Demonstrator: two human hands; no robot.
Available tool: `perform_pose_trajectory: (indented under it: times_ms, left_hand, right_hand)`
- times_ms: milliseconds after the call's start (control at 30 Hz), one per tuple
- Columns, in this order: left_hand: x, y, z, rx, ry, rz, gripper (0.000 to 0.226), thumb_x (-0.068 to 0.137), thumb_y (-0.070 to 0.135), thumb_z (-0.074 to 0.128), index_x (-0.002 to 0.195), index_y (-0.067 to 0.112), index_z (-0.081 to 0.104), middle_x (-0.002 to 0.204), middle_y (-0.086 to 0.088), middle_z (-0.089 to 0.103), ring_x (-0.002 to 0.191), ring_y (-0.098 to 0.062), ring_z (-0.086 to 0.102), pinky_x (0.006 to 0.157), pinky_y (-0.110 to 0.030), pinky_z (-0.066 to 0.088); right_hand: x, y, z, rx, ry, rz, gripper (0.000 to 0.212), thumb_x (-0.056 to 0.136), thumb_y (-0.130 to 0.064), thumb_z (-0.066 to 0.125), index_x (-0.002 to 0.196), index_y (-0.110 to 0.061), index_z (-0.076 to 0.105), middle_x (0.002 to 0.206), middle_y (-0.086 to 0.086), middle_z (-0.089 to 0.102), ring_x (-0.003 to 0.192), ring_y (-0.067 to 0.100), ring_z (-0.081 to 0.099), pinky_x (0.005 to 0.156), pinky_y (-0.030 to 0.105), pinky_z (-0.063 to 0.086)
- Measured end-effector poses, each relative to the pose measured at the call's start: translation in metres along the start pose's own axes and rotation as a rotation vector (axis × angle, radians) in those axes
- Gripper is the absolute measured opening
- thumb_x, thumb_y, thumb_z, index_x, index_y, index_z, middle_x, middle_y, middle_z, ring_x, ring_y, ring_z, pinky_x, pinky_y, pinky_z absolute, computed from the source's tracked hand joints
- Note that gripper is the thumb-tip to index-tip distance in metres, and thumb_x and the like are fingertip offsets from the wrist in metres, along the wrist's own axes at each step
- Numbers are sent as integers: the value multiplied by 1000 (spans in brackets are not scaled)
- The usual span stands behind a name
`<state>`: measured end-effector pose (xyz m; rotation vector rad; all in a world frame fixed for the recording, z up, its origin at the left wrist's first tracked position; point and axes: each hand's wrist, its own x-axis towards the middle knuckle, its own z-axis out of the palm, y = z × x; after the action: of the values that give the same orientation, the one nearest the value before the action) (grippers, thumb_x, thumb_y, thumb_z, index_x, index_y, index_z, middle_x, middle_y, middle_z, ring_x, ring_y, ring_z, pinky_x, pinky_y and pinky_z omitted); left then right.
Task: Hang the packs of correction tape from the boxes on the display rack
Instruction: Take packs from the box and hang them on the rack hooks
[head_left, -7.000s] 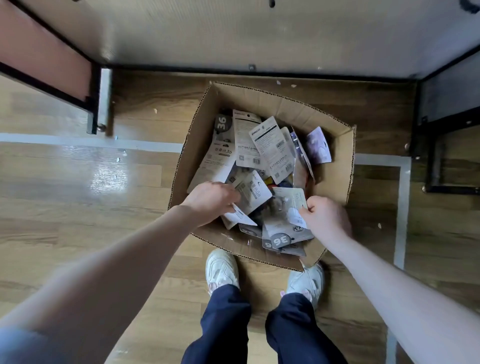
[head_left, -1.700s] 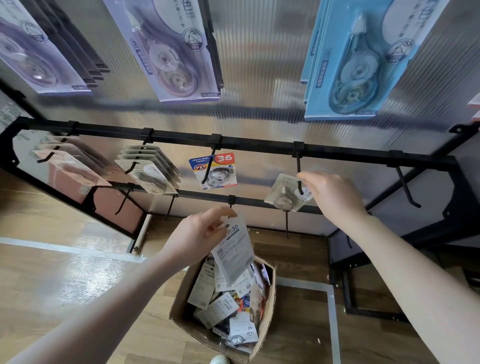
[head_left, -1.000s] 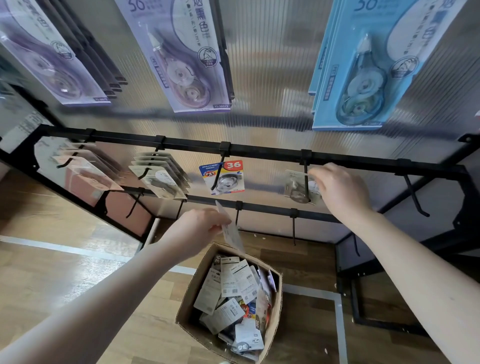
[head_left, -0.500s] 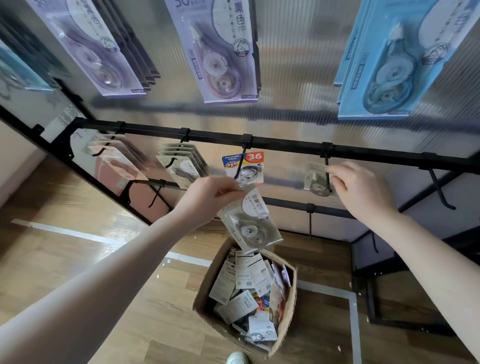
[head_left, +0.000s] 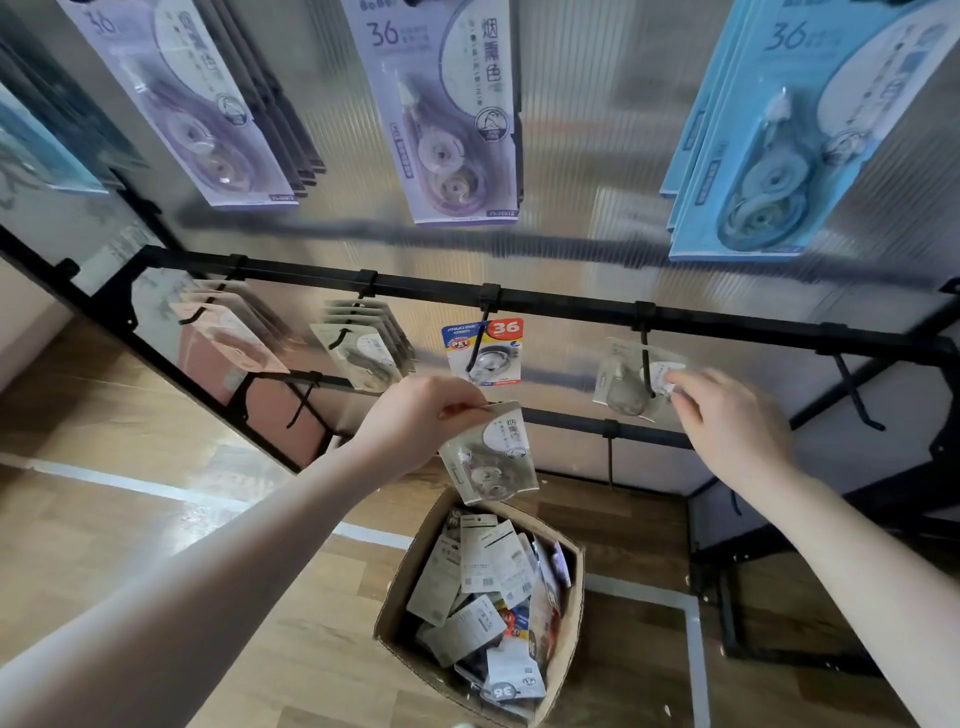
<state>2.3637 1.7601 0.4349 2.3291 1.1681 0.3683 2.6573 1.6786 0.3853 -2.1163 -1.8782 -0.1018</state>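
My left hand (head_left: 421, 415) pinches a grey correction tape pack (head_left: 491, 457) by its top edge, so it dangles in front of the lower rack bar, above the cardboard box (head_left: 569, 613). My right hand (head_left: 727, 421) pinches the right edge of another grey pack (head_left: 626, 379) that hangs on a black hook (head_left: 645, 364) of the display rack bar (head_left: 571, 306). The box on the floor holds several loose packs. A blue and red "36" pack (head_left: 485, 353) hangs on the hook to the left.
Further left on the bar hang a stack of grey packs (head_left: 363, 348) and a stack of pinkish packs (head_left: 234, 332). An empty hook (head_left: 857, 395) sticks out at the right. Large purple (head_left: 441, 114) and blue packs (head_left: 769, 135) hang above. Wooden floor below.
My left hand has lifted its pack from over the box up towards the rack and turned its front side to me. My right hand has stayed at the pack on the hook.
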Motion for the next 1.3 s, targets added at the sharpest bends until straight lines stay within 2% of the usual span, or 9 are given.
perform_pose_trajectory:
  times_ms: [67,167,300,433,567,633,700,1033,1300]
  left_hand:
    - [7,9,4,-6,-2,29,13,85,26,65,89,16,72,76,8,63,68,-9,55,63,-25,45]
    - [19,27,15,-21,18,75,12,84,25,66,91,17,72,77,10,61,70,-9,57,63,-26,46]
    - [37,54,34,-19,44,150,10,82,23,69,88,16,73,77,9,62,70,-11,58,64,-31,50]
    - [55,83,55,-15,68,232,11,81,23,70,86,13,73,79,4,66,70,-14,59,63,-28,49]
    - [71,111,74,5,75,270,13,84,22,67,91,13,73,84,0,66,73,-16,60,61,-26,46]
    - [77,118,83,18,81,265,16,86,24,64,94,14,74,87,-1,66,75,-19,60,61,-30,48]
    - [83,122,90,45,81,249,17,88,24,61,96,14,73,89,-3,64,75,-21,59,60,-36,49]
    - [91,112,100,111,48,179,18,89,17,60,99,11,73,90,-5,63,75,-23,60,64,-40,51]
    - [88,92,103,149,12,332,20,89,8,58,103,7,71,85,-9,62,67,-26,61,52,-37,52]
  right_hand:
    - [-7,11,-2,-16,-19,33,21,90,-9,55,108,-6,66,97,12,67,78,29,62,51,18,29]
    - [-19,29,-7,0,-36,69,24,91,-10,54,113,-7,64,103,12,66,84,28,63,61,24,40]
    - [-38,52,-16,-36,-35,137,25,91,-12,53,113,-7,64,101,11,66,84,27,62,60,26,40]
    - [-54,76,-20,-75,-46,192,20,91,-12,54,107,-7,65,96,12,65,78,30,61,58,26,36]
    - [-68,92,-22,-44,-67,198,21,88,-9,59,107,-5,65,96,14,65,77,30,62,59,31,46]
    - [-72,101,-22,-37,-73,198,22,86,-8,60,107,-4,66,97,14,66,77,29,63,60,30,47]
    - [-75,108,-21,-33,-75,202,22,85,-8,62,106,-5,66,98,14,66,76,29,64,59,27,43]
    - [-73,117,-21,24,-108,208,26,91,-15,55,115,-8,62,108,11,65,89,26,63,72,30,49]
    - [-68,110,-13,54,-140,187,27,91,-13,56,115,-6,62,107,13,64,91,27,62,70,33,50]
